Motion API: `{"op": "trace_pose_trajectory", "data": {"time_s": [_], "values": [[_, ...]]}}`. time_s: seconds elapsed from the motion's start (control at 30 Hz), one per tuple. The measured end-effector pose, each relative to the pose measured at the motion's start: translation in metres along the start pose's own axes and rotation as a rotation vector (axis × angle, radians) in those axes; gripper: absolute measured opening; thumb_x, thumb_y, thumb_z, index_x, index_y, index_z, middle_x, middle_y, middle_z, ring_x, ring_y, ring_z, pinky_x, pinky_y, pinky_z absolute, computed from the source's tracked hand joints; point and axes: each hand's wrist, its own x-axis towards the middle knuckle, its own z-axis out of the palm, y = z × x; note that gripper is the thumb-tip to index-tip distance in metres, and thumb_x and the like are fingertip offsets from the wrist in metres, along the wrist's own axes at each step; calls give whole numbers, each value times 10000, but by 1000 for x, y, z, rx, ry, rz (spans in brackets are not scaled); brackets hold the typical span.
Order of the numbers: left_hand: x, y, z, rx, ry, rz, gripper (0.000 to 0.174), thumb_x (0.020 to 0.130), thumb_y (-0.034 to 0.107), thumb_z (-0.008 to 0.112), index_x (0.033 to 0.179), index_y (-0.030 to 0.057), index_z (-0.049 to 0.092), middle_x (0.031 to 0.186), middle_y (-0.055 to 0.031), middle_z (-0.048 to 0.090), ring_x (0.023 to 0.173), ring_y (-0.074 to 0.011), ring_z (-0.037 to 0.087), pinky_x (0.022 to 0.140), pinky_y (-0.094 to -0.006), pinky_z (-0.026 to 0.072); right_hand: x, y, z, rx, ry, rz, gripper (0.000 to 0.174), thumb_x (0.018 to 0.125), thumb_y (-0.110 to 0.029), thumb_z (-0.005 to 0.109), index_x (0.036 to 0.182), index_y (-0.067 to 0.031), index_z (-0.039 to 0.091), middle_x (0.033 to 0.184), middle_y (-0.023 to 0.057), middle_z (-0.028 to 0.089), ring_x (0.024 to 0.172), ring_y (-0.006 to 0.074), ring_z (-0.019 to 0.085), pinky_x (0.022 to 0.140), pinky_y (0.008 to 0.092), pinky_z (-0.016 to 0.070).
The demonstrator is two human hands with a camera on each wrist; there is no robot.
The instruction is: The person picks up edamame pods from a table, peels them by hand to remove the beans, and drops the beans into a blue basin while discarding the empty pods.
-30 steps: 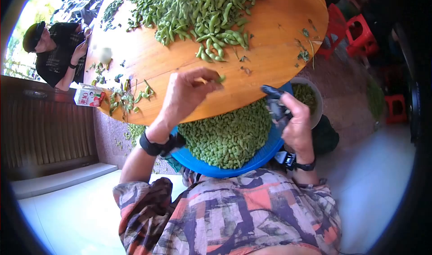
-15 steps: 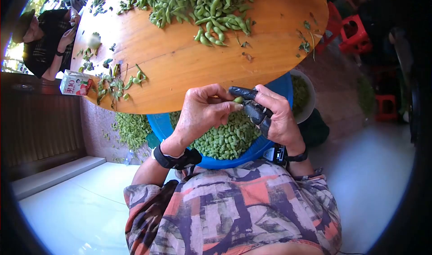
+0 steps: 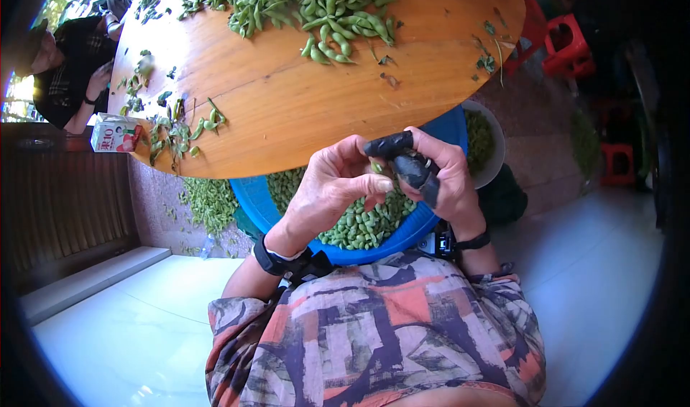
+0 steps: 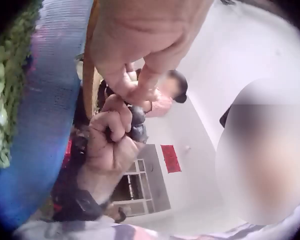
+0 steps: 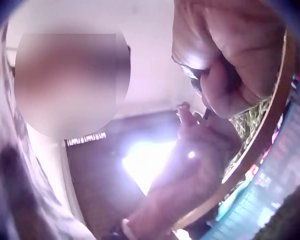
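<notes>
Above a blue basin of shelled green beans, both hands meet. My left hand pinches a small green edamame pod between thumb and forefinger. The right hand has black covers on its thumb and forefinger, which close on the pod's other end. Most of the pod is hidden by the fingers. In the left wrist view the right hand shows curled fingers just below my left hand.
An orange wooden table bears a heap of edamame pods, scattered leaves and a drink carton. A pale bowl stands right of the basin. Pods lie on the floor. One person sits at left; red stools stand right.
The hands were apart a second ago, the left over the table with a pod. They came together above the basin, and both now work at the pod, a little farther right.
</notes>
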Motion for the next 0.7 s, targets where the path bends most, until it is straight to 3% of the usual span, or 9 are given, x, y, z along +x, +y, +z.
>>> {"op": "trace_pose_trajectory", "data": {"time_s": [0.1, 0.13, 0.23, 0.37, 0.47, 0.6, 0.67, 0.7], "values": [[1, -8, -1, 128, 39, 87, 107, 855, 33, 702, 910, 0, 617, 716, -53, 637, 551, -102, 592, 464, -209, 450, 0, 4, 6, -166, 77, -163, 244, 842, -108, 590, 1047, 13, 639, 772, 35, 532, 676, 92, 517, 600, 239, 410], [0, -10, -2, 148, 52, 121, 92, 865, 23, 685, 928, 1, 620, 709, -62, 637, 544, -107, 593, 471, -210, 450, -3, 6, 2, -79, 67, -67, 264, 793, -88, 627, 1033, 20, 639, 809, 58, 534, 745, 115, 530, 664, 263, 429], [-1, -13, 2, 351, 114, 176, 126, 850, 50, 719, 904, -9, 622, 683, -13, 620, 572, -83, 606, 493, -212, 491, -6, -1, 0, -119, 83, -43, 238, 794, -66, 640, 1015, 23, 642, 800, 56, 534, 745, 117, 530, 674, 264, 433], [-2, -14, 2, 773, 117, 356, 132, 828, 63, 739, 847, -18, 636, 658, -42, 622, 574, -85, 620, 499, -217, 496, -1, 0, -2, -343, 64, -145, 235, 801, -28, 634, 1029, 26, 646, 817, 57, 557, 749, 117, 542, 695, 263, 448], [-4, -15, 2, 760, 114, 326, 146, 816, 65, 748, 828, -22, 632, 648, -57, 619, 551, -86, 617, 490, -227, 493, -1, -3, -2, -240, 33, -114, 242, 819, 2, 618, 1059, 24, 648, 854, 54, 588, 760, 120, 550, 697, 268, 457], [-8, -13, -1, 673, 80, 278, 140, 837, 72, 733, 810, -16, 628, 647, -46, 617, 525, -95, 608, 461, -234, 477, -3, -1, -1, -84, -4, -10, 243, 865, -11, 588, 1098, -2, 659, 833, -2, 613, 685, 65, 542, 598, 219, 425], [-9, -12, -4, 414, 45, 99, 139, 867, 87, 708, 797, -5, 630, 657, -41, 620, 506, -106, 601, 429, -231, 456, -5, 2, 0, -10, -21, 60, 242, 880, -18, 571, 1104, -9, 662, 817, -23, 614, 654, 42, 532, 560, 199, 404], [-10, -12, -4, 414, 46, 98, 139, 867, 87, 708, 797, -5, 630, 657, -41, 620, 506, -106, 601, 429, -231, 456, -6, 7, 1, 66, -36, 50, 239, 893, -27, 560, 1108, -17, 664, 803, -41, 610, 632, 17, 514, 539, 182, 385]]}}
